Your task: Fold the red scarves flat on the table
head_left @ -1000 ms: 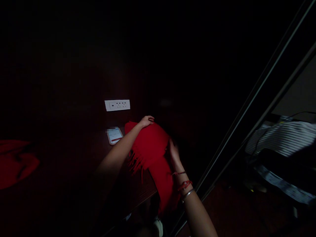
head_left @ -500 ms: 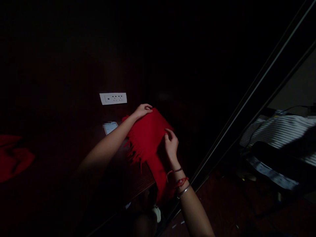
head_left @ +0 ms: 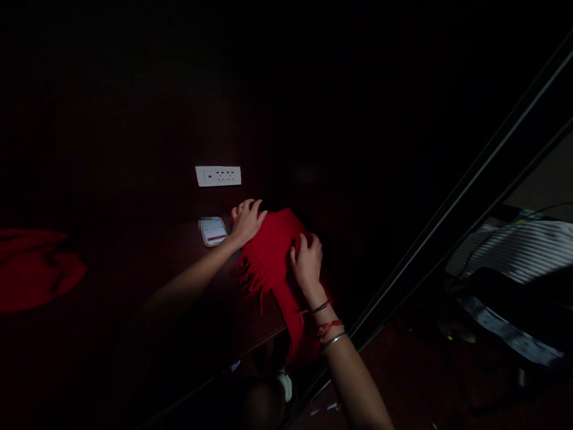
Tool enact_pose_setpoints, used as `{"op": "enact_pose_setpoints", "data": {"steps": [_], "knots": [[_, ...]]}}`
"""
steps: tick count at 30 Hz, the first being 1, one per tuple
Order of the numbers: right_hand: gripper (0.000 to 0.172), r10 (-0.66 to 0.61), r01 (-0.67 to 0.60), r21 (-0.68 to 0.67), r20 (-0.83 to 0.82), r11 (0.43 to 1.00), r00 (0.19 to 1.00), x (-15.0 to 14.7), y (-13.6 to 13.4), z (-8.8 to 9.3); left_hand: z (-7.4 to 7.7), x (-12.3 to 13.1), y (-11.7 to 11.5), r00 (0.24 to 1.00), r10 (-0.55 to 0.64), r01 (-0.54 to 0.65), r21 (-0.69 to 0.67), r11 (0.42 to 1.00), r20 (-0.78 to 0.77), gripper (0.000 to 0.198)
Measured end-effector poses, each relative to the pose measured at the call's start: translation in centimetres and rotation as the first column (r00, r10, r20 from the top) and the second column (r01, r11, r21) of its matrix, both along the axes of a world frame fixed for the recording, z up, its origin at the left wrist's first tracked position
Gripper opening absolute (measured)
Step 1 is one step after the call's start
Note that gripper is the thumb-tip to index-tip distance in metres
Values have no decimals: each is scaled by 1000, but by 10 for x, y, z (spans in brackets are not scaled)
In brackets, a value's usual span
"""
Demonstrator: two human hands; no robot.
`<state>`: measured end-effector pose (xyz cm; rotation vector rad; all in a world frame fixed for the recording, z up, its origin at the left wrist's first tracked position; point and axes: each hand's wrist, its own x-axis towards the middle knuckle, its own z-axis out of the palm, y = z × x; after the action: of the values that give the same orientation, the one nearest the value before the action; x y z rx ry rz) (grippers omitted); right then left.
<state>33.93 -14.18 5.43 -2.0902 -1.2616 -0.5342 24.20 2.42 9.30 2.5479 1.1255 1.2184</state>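
A red fringed scarf (head_left: 273, 251) lies folded on a dark wooden surface, and part of it hangs down over the front edge. At its far left corner, my left hand (head_left: 249, 222) rests on the cloth with fingers spread. My right hand (head_left: 308, 261), wearing cords and a silver bangle at the wrist, touches the scarf's right side. Its fingers are bent but apart, with no cloth visibly pinched between them. The far right of the scarf fades into shadow.
A phone (head_left: 213, 232) with a lit screen lies left of the scarf, below a white wall socket (head_left: 218, 176). More red cloth (head_left: 40, 272) is at far left. A dark chair (head_left: 505, 316) with a striped grey cloth (head_left: 523, 251) stands at right. Most surroundings are very dark.
My left hand has moved from the scarf's far edge back to its left corner, fingers spreading. The right hand's fingers have opened from near-pinched. The view has shifted slightly.
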Motion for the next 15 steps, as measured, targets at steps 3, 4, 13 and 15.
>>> {"op": "enact_pose_setpoints", "data": {"steps": [3, 4, 13, 15], "knots": [[46, 159, -143, -127, 130, 982, 979, 1, 13, 6, -21, -34, -4, 973, 179, -149, -198, 969, 147, 50], [49, 190, -163, -181, 139, 970, 972, 4, 18, 5, -30, -43, -5, 956, 230, -164, -320, 933, 182, 53], [61, 206, -158, -389, 83, 908, 975, 15, 36, -6, -70, -62, -37, 877, 144, 392, -855, 339, 459, 49], [61, 253, -201, -401, 82, 894, 964, 13, 36, -3, -67, -56, -41, 868, 153, 400, -848, 348, 473, 47]]}}
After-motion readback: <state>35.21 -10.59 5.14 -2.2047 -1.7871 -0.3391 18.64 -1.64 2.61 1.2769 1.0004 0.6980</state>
